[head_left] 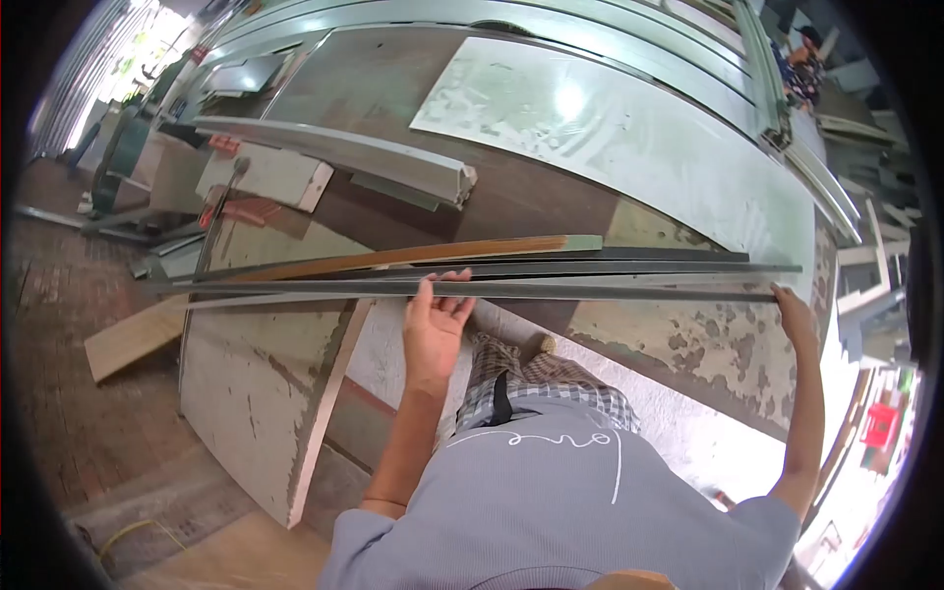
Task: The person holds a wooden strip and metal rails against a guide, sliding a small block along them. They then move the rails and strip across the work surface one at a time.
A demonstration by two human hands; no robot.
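A long, thin grey strip [590,292] stretches sideways in front of my body. My left hand [438,329] holds it from below near the middle, palm up, with thumb and fingers curled around it. At the strip's right end, my right hand [795,315] grips the tip between thumb and fingers. Just beyond lie another dark strip [688,266] and a brown strip [472,250] with a pale green end, nearly parallel to the held one. The left ends of these strips overlap one another in this view.
A large glossy sheet [629,128] covers the far part of the worktable. Grey metal profiles [344,152] lie at its left, near a hammer [236,175]. A worn board [256,383] juts toward me on the left. A person [804,69] is at the far right.
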